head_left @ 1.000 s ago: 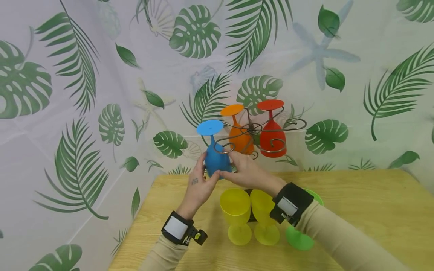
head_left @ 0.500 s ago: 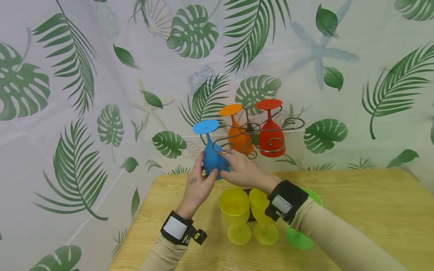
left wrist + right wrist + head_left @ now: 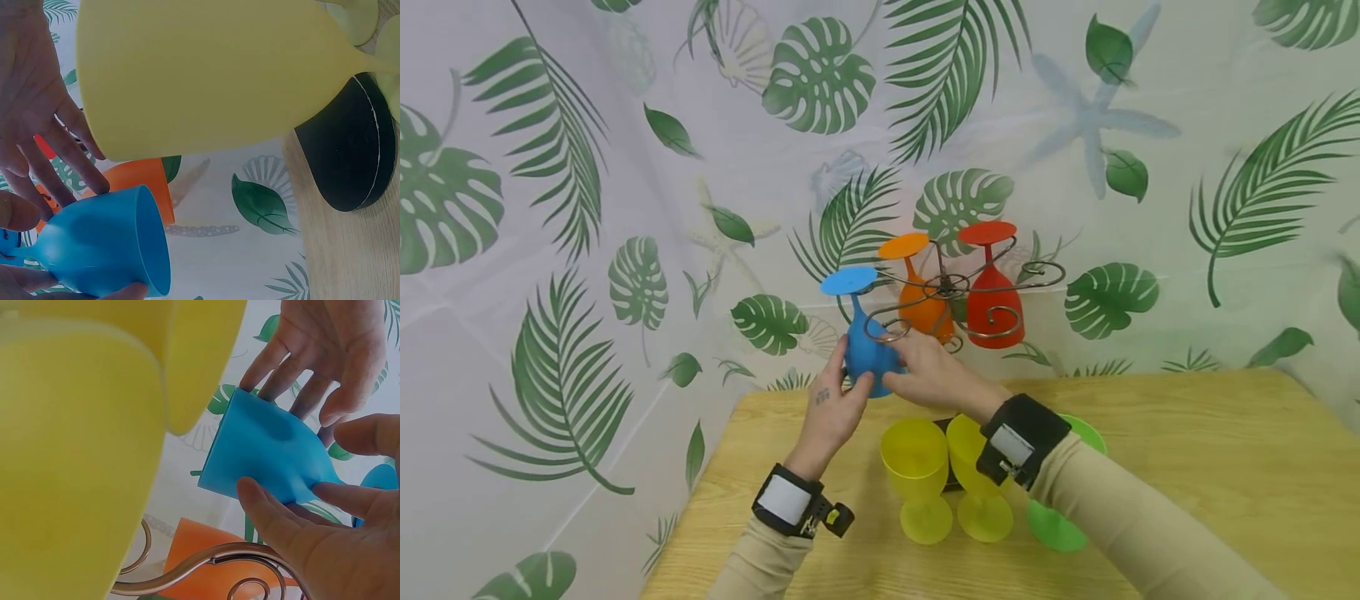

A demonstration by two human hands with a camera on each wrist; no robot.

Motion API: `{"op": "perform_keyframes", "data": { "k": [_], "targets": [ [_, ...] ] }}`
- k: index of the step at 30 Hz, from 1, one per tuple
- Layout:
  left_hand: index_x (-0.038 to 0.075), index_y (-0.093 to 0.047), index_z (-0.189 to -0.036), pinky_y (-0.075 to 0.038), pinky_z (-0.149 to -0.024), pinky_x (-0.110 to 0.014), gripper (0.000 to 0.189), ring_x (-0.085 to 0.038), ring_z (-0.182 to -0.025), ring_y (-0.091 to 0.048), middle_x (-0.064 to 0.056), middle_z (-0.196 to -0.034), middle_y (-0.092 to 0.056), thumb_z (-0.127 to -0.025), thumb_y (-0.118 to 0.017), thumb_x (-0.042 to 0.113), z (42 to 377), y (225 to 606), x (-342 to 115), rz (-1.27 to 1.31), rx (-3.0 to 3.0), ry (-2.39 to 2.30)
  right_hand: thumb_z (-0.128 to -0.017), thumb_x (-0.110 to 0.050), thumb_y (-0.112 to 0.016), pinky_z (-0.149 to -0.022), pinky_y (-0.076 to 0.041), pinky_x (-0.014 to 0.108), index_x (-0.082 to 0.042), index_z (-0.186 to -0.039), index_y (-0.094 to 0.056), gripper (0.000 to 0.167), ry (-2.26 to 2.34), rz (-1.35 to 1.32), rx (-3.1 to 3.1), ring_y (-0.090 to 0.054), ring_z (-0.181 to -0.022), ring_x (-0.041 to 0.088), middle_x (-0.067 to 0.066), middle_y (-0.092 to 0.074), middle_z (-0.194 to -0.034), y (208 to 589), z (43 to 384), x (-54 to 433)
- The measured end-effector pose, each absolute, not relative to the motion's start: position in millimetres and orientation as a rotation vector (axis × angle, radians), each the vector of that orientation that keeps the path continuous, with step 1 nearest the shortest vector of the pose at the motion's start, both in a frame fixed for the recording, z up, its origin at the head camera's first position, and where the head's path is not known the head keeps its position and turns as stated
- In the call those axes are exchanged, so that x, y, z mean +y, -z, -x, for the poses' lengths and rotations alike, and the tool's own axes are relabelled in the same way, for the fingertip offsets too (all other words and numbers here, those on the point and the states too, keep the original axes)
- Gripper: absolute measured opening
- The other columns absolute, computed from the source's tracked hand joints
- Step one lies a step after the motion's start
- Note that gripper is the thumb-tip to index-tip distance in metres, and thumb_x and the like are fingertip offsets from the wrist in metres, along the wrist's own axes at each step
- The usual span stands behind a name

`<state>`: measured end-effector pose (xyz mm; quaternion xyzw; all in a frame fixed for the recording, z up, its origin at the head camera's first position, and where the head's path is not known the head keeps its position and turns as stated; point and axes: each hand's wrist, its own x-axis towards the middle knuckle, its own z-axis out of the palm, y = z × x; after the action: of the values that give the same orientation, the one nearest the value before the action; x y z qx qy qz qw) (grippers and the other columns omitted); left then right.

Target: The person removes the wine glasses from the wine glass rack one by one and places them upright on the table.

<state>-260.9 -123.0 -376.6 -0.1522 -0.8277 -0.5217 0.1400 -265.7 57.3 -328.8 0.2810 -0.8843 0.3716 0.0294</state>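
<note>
Both hands hold a blue plastic goblet (image 3: 868,354) upside down, its round foot upward and its stem leaning left. My left hand (image 3: 833,410) holds the bowl from the left, thumb toward me. From the right, my right hand (image 3: 936,371) has its fingers and thumb on the same bowl. Close beside the stem is a curled arm of the metal rack (image 3: 946,287); its loop overlaps the bowl in the head view. The blue bowl (image 3: 103,240) shows its open mouth in the left wrist view, and fingers lie on both sides of the blue goblet (image 3: 269,450) in the right wrist view.
An orange goblet (image 3: 925,308) and a red goblet (image 3: 995,308) hang upside down in the rack. On the wooden table (image 3: 1187,467) stand two yellow goblets (image 3: 915,450) and a green goblet (image 3: 1056,529), partly behind my right forearm. A black base (image 3: 350,150) lies behind the yellow ones.
The blue goblet has tilted further, its foot shifting slightly left of the rack's curled arm. Both hands stay on its bowl. The whole head view has drifted a little.
</note>
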Motion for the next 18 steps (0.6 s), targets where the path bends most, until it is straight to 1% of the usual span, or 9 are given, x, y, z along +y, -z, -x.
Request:
{"op": "perform_keyframes", "data": {
  "k": [6, 13, 15, 18],
  "targets": [
    [0.002, -0.024, -0.161, -0.047, -0.105, -0.06, 0.072, -0.052, -0.14, -0.041, -0.026, -0.163, -0.03, -0.101, -0.058, 0.021, 266, 377, -124, 0.459, -2.408, 1.475, -0.096, -0.014, -0.059, -0.099, -0.056, 0.051, 0.003, -0.15, -0.047, 0.057, -1.132, -0.833, -2.733, -0.063, -0.122, 0.041, 0.024, -0.047, -0.151, 329, 268, 59],
    [0.002, -0.024, -0.161, -0.044, -0.11, -0.057, 0.073, -0.049, -0.142, -0.041, -0.023, -0.164, -0.029, -0.1, -0.059, 0.022, 271, 377, -120, 0.468, -2.413, 1.453, -0.095, -0.017, -0.06, -0.1, -0.055, 0.051, 0.002, -0.152, -0.044, 0.062, -1.086, -0.773, -2.764, -0.061, -0.116, 0.037, 0.025, -0.052, -0.138, 328, 269, 58],
    [-0.001, -0.025, -0.16, -0.042, -0.111, -0.056, 0.072, -0.048, -0.142, -0.04, -0.024, -0.164, -0.028, -0.1, -0.059, 0.021, 273, 377, -118, 0.486, -2.405, 1.442, -0.095, -0.018, -0.06, -0.102, -0.054, 0.052, 0.003, -0.152, -0.044, 0.063, -1.066, -0.765, -2.763, -0.06, -0.117, 0.037, 0.025, -0.052, -0.139, 328, 269, 58],
    [-0.001, -0.025, -0.16, -0.042, -0.112, -0.055, 0.072, -0.047, -0.142, -0.041, -0.024, -0.164, -0.028, -0.099, -0.059, 0.019, 276, 376, -116, 0.519, -2.398, 1.43, -0.095, -0.018, -0.061, -0.104, -0.052, 0.054, 0.004, -0.152, -0.043, 0.064, -1.036, -0.753, -2.753, -0.058, -0.124, 0.04, 0.028, -0.05, -0.144, 327, 269, 60]
  ]
}}
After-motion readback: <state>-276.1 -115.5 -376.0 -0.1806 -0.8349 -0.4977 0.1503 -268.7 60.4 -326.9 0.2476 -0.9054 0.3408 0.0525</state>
